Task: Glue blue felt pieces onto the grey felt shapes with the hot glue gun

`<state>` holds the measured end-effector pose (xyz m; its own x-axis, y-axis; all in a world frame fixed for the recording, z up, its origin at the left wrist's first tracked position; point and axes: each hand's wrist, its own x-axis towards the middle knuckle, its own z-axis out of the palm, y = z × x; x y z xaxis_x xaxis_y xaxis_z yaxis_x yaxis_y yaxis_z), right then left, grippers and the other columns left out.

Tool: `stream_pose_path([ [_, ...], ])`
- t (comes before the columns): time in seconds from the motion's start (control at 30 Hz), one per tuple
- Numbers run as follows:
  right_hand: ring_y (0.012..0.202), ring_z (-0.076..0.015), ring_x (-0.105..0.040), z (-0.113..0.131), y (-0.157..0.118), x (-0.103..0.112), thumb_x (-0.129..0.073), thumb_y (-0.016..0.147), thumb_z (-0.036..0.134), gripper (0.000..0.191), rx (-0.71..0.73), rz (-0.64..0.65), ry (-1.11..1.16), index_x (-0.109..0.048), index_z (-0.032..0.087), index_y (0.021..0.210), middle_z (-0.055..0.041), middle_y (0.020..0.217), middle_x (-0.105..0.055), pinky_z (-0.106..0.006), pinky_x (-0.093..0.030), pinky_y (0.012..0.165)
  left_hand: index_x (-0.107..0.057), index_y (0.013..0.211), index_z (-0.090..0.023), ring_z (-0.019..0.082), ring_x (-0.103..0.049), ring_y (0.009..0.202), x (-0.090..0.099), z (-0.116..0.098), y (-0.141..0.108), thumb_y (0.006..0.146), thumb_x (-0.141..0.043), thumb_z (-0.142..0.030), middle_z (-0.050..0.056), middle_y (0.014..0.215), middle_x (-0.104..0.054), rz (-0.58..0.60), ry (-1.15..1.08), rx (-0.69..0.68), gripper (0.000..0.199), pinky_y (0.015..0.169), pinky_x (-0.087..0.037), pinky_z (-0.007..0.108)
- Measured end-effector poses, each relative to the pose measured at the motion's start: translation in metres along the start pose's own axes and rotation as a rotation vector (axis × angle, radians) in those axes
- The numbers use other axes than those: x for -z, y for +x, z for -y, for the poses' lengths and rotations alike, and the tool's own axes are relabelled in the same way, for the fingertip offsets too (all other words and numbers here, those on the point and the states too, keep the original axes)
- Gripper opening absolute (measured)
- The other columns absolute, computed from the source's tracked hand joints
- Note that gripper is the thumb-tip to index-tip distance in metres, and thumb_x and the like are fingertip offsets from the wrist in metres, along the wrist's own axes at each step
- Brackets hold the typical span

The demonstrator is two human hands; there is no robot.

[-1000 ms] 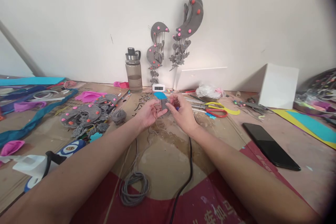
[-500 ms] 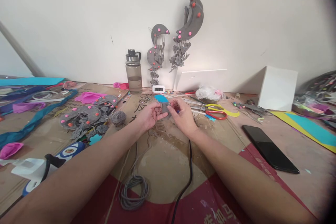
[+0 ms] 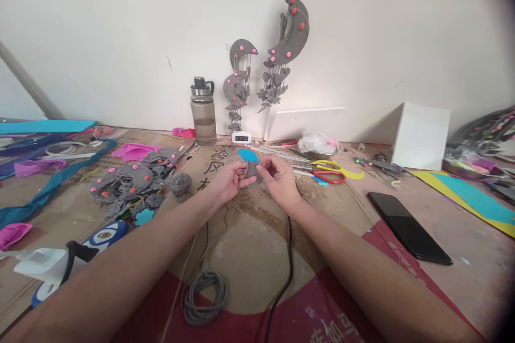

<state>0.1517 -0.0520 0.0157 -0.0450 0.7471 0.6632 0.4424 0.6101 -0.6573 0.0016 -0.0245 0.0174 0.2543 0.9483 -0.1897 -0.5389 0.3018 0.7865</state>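
A small grey piece [image 3: 252, 170] is pinched between my two hands, near the middle of the view. My left hand [image 3: 230, 179] grips its left side with thumb and fingers. On the right side, my right hand [image 3: 278, 181] holds it with bent fingers. A bright blue piece [image 3: 247, 155] shows just behind the grey one; whether they are joined I cannot tell. Thin grey yarn [image 3: 225, 214] trails below my left hand towards a coil of grey cord [image 3: 204, 297] on the cardboard.
A water bottle [image 3: 203, 118] and small clock [image 3: 241, 137] stand behind my hands. Scissors [image 3: 330, 172] and a phone [image 3: 408, 228] lie right. Left are a yarn ball [image 3: 179, 183], grey crescents [image 3: 124, 182] and a glue gun [image 3: 104, 238]. Grey crescent hangings [image 3: 295, 37] are on the wall.
The whole view has shifted slightly. The grey piece is tilted a little differently between my fingers, and my hands keep their hold on it.
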Motion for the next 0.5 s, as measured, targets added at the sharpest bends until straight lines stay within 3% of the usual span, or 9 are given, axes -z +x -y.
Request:
stream_pose_path([
  [0.37,0.067,-0.0127,-0.048,-0.0037,-0.0024,-0.0024,-0.054,0.083,0.025,0.007,-0.002,-0.017,-0.044,-0.052,0.020,0.079,0.0015,0.074,-0.054,-0.027,-0.040,0.066,-0.061,0.073,-0.012,0.008,-0.060,0.059,0.0007,0.0026,0.0023,0.077,-0.054,-0.007,0.002,0.068,-0.065,-0.009,0.004,0.007,0.010,0.062,-0.059,0.024],
  [0.5,0.071,-0.0137,-0.052,-0.0050,-0.0030,-0.0077,-0.055,0.083,0.027,0.011,-0.056,-0.035,0.033,-0.050,0.021,0.091,-0.0002,0.081,-0.055,-0.028,-0.043,0.068,-0.060,0.072,-0.013,0.010,-0.061,0.063,0.0044,0.0025,0.0051,0.076,-0.056,-0.008,0.002,0.068,-0.065,0.004,0.026,-0.051,0.007,0.065,-0.059,0.025],
])
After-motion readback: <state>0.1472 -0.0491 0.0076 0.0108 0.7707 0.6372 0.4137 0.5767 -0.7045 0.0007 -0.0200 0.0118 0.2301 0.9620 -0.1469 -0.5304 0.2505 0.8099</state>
